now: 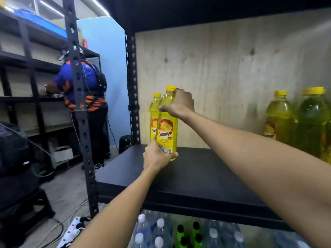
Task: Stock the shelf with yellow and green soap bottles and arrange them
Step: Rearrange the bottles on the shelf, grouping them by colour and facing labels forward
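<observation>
A yellow soap bottle with a yellow cap and red label is held upright at the back left of the black shelf. My right hand grips its neck and shoulder. My left hand holds its base. Whether the base rests on the shelf I cannot tell. A second yellow bottle stands just behind it, near the wooden back panel. At the right end of the shelf stand greenish-yellow soap bottles with yellow caps.
The black metal upright frames the shelf's left side. On the level below stand clear water bottles and green bottles. To the left another person works at another rack. A power strip and cables lie on the floor.
</observation>
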`<action>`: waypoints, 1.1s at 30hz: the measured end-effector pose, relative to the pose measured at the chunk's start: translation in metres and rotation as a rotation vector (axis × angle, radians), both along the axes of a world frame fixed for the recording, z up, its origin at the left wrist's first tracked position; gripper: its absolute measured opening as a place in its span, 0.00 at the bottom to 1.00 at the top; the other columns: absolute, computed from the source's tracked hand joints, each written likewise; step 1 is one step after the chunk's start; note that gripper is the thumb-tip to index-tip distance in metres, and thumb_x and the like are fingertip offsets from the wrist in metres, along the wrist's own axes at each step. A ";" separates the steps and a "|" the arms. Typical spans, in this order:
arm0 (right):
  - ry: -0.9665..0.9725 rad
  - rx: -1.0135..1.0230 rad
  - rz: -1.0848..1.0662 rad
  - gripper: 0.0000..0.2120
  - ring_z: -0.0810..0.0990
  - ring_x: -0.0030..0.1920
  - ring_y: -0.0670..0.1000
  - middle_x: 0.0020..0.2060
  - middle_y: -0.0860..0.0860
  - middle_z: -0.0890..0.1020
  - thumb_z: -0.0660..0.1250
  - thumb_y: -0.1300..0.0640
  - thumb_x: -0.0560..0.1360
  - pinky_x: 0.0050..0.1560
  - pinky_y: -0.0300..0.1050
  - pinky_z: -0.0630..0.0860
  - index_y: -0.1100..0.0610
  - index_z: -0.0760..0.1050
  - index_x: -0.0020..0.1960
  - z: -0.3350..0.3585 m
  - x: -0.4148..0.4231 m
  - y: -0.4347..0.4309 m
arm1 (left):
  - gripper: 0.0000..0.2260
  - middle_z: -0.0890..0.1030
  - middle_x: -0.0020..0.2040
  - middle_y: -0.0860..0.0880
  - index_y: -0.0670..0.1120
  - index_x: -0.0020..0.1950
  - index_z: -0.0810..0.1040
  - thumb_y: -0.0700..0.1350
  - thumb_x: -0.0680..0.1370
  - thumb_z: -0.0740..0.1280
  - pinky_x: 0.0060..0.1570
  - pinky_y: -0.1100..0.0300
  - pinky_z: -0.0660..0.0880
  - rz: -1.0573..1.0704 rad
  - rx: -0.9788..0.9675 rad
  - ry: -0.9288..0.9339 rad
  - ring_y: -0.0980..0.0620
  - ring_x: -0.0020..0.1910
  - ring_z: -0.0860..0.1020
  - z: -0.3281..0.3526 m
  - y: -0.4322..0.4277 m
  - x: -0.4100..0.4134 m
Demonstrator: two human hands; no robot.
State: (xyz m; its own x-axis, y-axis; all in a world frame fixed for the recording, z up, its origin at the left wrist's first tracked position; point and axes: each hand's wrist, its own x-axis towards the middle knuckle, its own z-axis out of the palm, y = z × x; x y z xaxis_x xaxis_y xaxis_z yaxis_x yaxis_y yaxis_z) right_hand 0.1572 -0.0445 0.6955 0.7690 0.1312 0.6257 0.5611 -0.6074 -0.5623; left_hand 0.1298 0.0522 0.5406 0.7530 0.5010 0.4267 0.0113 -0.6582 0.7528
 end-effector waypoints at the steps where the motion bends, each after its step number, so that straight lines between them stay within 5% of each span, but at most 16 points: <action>1: 0.003 -0.010 0.019 0.32 0.80 0.59 0.57 0.58 0.55 0.81 0.80 0.42 0.62 0.46 0.42 0.71 0.56 0.77 0.60 -0.001 -0.001 0.011 | 0.33 0.81 0.55 0.50 0.50 0.58 0.71 0.59 0.61 0.81 0.58 0.52 0.76 0.004 -0.011 -0.004 0.46 0.56 0.79 -0.002 0.009 0.000; 17: 0.013 -0.072 0.040 0.30 0.79 0.59 0.59 0.60 0.56 0.79 0.78 0.44 0.67 0.45 0.45 0.71 0.59 0.73 0.62 -0.015 0.014 0.084 | 0.30 0.76 0.47 0.55 0.51 0.56 0.72 0.60 0.62 0.81 0.52 0.54 0.76 0.034 -0.039 0.027 0.52 0.51 0.78 -0.016 0.076 0.015; 21: -0.003 -0.040 0.049 0.33 0.78 0.62 0.58 0.62 0.55 0.78 0.78 0.43 0.67 0.50 0.47 0.73 0.58 0.72 0.64 -0.024 0.016 0.087 | 0.34 0.78 0.50 0.53 0.49 0.60 0.72 0.60 0.61 0.81 0.54 0.54 0.75 0.038 -0.057 0.024 0.49 0.57 0.79 -0.016 0.074 0.010; 24: 0.056 0.016 0.121 0.36 0.76 0.65 0.57 0.65 0.55 0.77 0.80 0.47 0.66 0.59 0.50 0.76 0.57 0.70 0.69 -0.028 0.007 0.076 | 0.56 0.75 0.67 0.47 0.45 0.79 0.55 0.58 0.61 0.82 0.67 0.47 0.71 0.046 -0.116 0.044 0.44 0.70 0.72 -0.010 0.065 0.002; 27: 0.134 0.120 0.218 0.44 0.74 0.68 0.56 0.70 0.53 0.74 0.82 0.52 0.64 0.64 0.49 0.74 0.54 0.65 0.75 -0.032 -0.020 0.041 | 0.65 0.63 0.77 0.44 0.47 0.81 0.39 0.57 0.60 0.83 0.72 0.43 0.64 0.024 -0.125 0.052 0.43 0.76 0.63 -0.006 0.050 -0.015; 33: 0.095 0.226 0.230 0.42 0.74 0.65 0.48 0.66 0.52 0.75 0.83 0.52 0.63 0.62 0.44 0.73 0.45 0.68 0.73 -0.051 -0.107 -0.091 | 0.45 0.65 0.72 0.50 0.55 0.77 0.59 0.58 0.66 0.78 0.68 0.48 0.69 -0.085 0.060 -0.228 0.50 0.71 0.67 -0.008 -0.040 -0.066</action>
